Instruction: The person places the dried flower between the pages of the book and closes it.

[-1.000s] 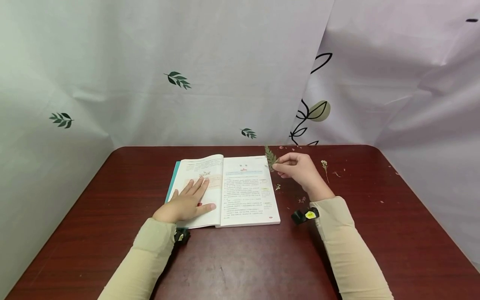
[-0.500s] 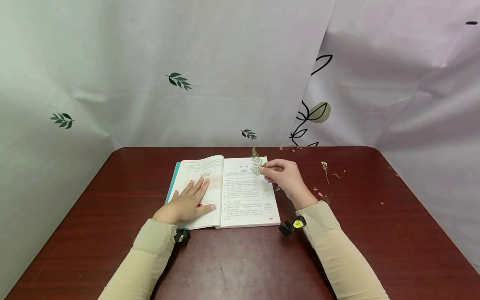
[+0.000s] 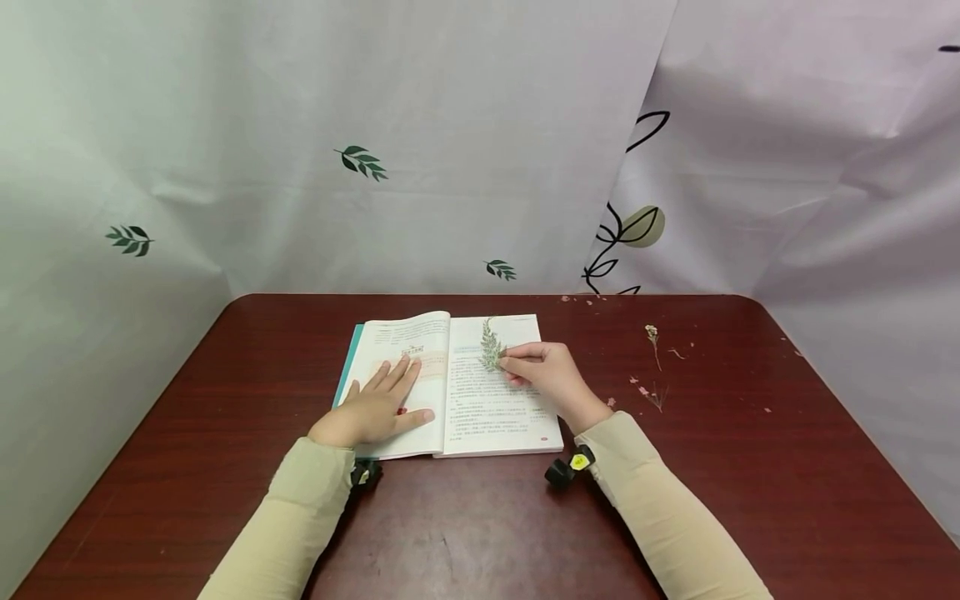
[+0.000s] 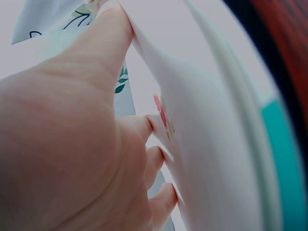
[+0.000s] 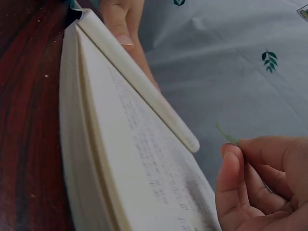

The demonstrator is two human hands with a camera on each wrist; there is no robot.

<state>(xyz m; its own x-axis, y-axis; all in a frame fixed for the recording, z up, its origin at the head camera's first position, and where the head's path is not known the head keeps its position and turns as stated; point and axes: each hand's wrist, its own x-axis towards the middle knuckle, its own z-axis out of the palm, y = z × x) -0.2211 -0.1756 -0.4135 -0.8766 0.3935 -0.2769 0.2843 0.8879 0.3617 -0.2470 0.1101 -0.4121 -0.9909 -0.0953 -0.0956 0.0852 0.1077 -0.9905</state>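
An open book point(image 3: 495, 417) with a teal cover edge lies on the table. My left hand point(image 3: 371, 408) rests with spread fingers on the left page, pressing it down; in the left wrist view its fingertips point(image 4: 166, 195) touch the paper near a small red print. Over the upper right page, my right hand point(image 3: 551, 375) pinches a green fern leaf point(image 3: 491, 343) between thumb and fingers. Only a thin edge of that leaf point(image 5: 226, 134) shows in the right wrist view, above the page. Whether the leaf touches the paper, I cannot tell.
On the dark red table point(image 3: 480, 533), right of the book, lie a dried white flower sprig point(image 3: 652, 342) and a pink flower sprig point(image 3: 651, 392). Tiny pink petals point(image 3: 588, 302) are scattered near the back edge. A pale curtain point(image 3: 420, 225) hangs behind the table.
My right hand has carried the fern leaf leftward and toward me, from beside the book's right edge to over the right page. The pink sprig, earlier mostly covered by my arm, now shows. My left hand stays put.
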